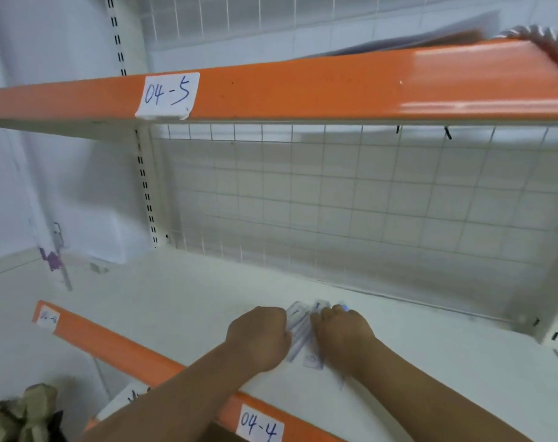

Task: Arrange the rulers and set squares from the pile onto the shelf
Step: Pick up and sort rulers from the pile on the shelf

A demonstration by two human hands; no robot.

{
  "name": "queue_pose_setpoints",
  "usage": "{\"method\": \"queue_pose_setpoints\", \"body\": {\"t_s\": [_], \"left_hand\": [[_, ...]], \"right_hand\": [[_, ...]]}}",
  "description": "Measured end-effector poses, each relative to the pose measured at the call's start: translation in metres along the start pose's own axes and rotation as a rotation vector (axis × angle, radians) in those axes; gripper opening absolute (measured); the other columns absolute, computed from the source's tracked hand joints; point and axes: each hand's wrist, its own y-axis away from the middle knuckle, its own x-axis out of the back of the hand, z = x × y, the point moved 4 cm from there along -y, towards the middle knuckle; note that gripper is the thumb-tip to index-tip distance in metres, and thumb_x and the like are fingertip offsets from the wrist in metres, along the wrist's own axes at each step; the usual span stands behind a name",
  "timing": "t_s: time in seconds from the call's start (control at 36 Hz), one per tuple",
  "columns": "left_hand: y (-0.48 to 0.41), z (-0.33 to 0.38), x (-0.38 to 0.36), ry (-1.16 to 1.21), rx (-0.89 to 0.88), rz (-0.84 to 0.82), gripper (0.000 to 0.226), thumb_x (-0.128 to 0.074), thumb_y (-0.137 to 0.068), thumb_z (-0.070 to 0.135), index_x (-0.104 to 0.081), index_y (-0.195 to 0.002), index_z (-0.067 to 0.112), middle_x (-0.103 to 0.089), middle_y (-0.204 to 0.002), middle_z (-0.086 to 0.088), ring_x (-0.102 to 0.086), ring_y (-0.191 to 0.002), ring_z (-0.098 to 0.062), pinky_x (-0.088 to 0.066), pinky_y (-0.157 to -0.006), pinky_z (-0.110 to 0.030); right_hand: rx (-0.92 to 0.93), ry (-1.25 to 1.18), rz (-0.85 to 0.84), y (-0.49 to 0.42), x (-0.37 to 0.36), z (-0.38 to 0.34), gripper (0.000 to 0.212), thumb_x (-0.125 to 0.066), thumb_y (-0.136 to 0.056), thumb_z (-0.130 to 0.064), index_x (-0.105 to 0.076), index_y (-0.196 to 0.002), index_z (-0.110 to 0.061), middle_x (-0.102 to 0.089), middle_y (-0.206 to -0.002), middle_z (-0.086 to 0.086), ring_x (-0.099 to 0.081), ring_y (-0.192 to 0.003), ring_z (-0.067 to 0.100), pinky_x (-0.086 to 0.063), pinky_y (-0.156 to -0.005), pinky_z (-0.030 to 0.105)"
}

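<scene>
1. orange steel runs along the front lip (137, 355) of the white shelf (182, 301) i am reaching onto. a paper label (260, 424) on that lip reads "04-4".
2. head view: my left hand (258, 336) sits knuckles up on the shelf, its fingers curled under against the left edge of a small bunch of ruler packs (301, 334), which it grips.
3. my right hand (341, 336) is just beside it, fingers curled over the right edge of the same bunch, so the packs are pinched between my two hands.
4. the ruler packs lie flat on the white shelf, near its middle, well in from the orange lip. they are pale and see-through, fanned a little at the far end, and too blurred for me to count them or read any print.
5. behind my hands a white wire mesh (366, 202) forms the back of the bay, with a slotted upright (145, 186) at its left.
6. overhead is the upper shelf (303, 90), also orange-fronted, with a label (167, 94) reading "04-5". a coiled cord (545, 36) hangs over its right end.
7. camouflage cloth (19, 413) shows at the lower left corner, below shelf level.
</scene>
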Motion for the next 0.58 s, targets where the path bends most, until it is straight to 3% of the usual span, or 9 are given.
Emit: {"method": "queue_pose_setpoints", "body": {"t_s": [0.17,0.28,0.39,0.44,0.47,0.53,0.58], "left_hand": [[-0.018,-0.004,-0.002,-0.006,-0.049,0.001,0.024,-0.042,-0.097,0.031,-0.059,-0.108,0.019,-0.062,-0.115,-0.001,-0.059,-0.107,-0.021,-0.041,-0.078,-0.024],[-0.026,-0.006,-0.005,-0.017,-0.077,-0.016,0.023,-0.042,-0.097,0.029,-0.059,-0.109,0.018,-0.062,-0.115,-0.002,-0.059,-0.106,-0.021,-0.039,-0.075,-0.024],[-0.032,-0.009,-0.008,-0.028,-0.107,-0.025,0.022,-0.043,-0.096,0.029,-0.059,-0.106,0.018,-0.063,-0.112,-0.001,-0.06,-0.103,-0.021,-0.038,-0.072,-0.024],[-0.035,-0.009,-0.01,-0.035,-0.125,-0.03,0.021,-0.042,-0.096,0.027,-0.059,-0.104,0.017,-0.063,-0.109,-0.001,-0.061,-0.1,-0.021,-0.038,-0.07,-0.024],[-0.036,-0.009,-0.01,-0.034,-0.133,-0.029,0.021,-0.041,-0.096,0.026,-0.059,-0.102,0.017,-0.064,-0.107,-0.001,-0.06,-0.098,-0.021,-0.038,-0.069,-0.024],[-0.039,-0.01,-0.01,-0.024,-0.148,-0.02,0.02,-0.04,-0.096,0.024,-0.058,-0.1,0.016,-0.064,-0.105,-0.001,-0.06,-0.096,-0.02,-0.036,-0.067,-0.024],[-0.042,-0.011,-0.01,-0.007,-0.155,-0.022,0.019,-0.04,-0.096,0.024,-0.057,-0.101,0.016,-0.063,-0.106,-0.001,-0.06,-0.097,-0.02,-0.037,-0.068,-0.025]], "right_hand": [[0.025,0.049,-0.097,-0.006,-0.004,-0.002,0.038,-0.027,-0.101,-0.016,-0.039,-0.134,-0.001,-0.049,-0.133,0.021,-0.049,-0.12,0.035,-0.039,-0.096,0.041],[0.057,0.073,-0.175,-0.004,0.001,-0.005,0.033,-0.034,-0.097,-0.007,-0.052,-0.124,0.001,-0.058,-0.125,0.02,-0.053,-0.116,0.036,-0.043,-0.087,0.04],[0.103,0.126,-0.161,0.003,0.012,-0.006,0.03,-0.037,-0.095,-0.003,-0.056,-0.118,0.002,-0.061,-0.119,0.019,-0.056,-0.11,0.037,-0.032,-0.074,0.036],[0.099,0.092,-0.001,0.004,0.019,-0.001,0.023,-0.051,-0.087,-0.009,-0.063,-0.105,-0.002,-0.067,-0.104,0.017,-0.064,-0.096,0.033,-0.037,-0.07,0.033],[0.071,0.099,0.117,0.005,0.023,0.005,0.019,-0.066,-0.072,-0.016,-0.067,-0.089,-0.007,-0.07,-0.085,0.012,-0.067,-0.078,0.028,-0.038,-0.061,0.028],[-0.055,0.009,0.231,0.002,0.025,0.021,0.036,-0.082,-0.031,-0.02,-0.062,-0.06,-0.017,-0.058,-0.052,-0.001,-0.057,-0.045,0.018,-0.031,-0.039,0.019],[-0.158,-0.145,0.437,-0.001,0.028,0.035,0.042,-0.083,-0.027,-0.01,-0.066,-0.065,-0.016,-0.058,-0.052,-0.002,-0.056,-0.044,0.018,-0.036,-0.035,0.019]]}}
